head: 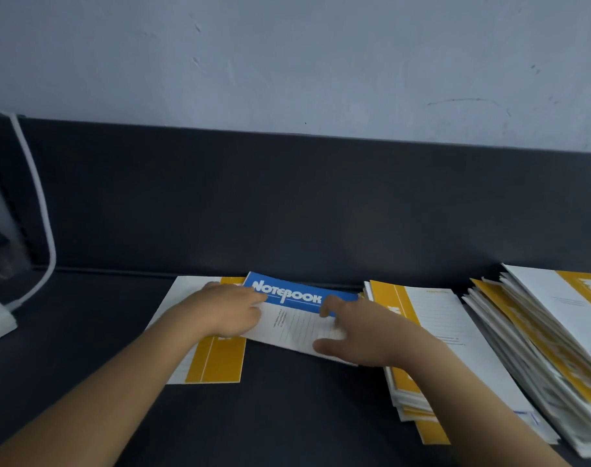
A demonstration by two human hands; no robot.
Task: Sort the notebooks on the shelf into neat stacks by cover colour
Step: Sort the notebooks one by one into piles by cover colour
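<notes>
On the dark shelf (287, 416), near its back panel, the blue notebook (294, 318) sat between both hands, its blue band with the white word "Notebook" facing away from the person and its white lined part nearer. The left hand (226, 311) gripped its left edge, fingers curled over onto the blue band. The right hand (358, 332) gripped its right edge, with the thumb on top by the band and a finger curled over the white part nearer the person. The near edge of the cover seemed slightly raised off the surface, though this was hard to tell. A single yellow notebook (216, 362) lay flat just to the left, partly under the left hand and wrist and overlapped by the blue one's corner. Just right of the right hand stood a fairly even stack of yellow notebooks (432, 318), and beside that, at the far right, a taller, loosely fanned heap of notebooks (540, 332). A white cable (39, 197) curved down at the far left.
</notes>
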